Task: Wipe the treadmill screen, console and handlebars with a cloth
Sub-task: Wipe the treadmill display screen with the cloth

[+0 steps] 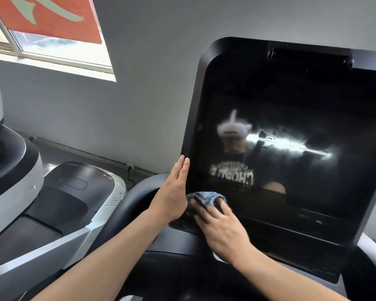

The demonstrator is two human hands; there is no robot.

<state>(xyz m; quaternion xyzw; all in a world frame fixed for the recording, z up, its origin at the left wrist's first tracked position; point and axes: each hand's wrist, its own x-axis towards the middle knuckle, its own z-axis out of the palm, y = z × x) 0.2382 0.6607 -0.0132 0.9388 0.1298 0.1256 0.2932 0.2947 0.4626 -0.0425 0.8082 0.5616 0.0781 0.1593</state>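
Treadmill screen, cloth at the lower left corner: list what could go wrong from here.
1. The cloth is bunched small under the right hand, so each pass covers little; the streaky glare patch on the screen may be missed.
2. The left hand lies flat against the screen's left edge, bare; it could leave fresh prints on the frame.
3. Pressing at one corner might tilt the console, though the left hand seems to brace it.

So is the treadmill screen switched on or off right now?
Off, as far as shows: the screen is black, with only reflections of the person and a light streak. The right hand presses the cloth on its lower left corner.
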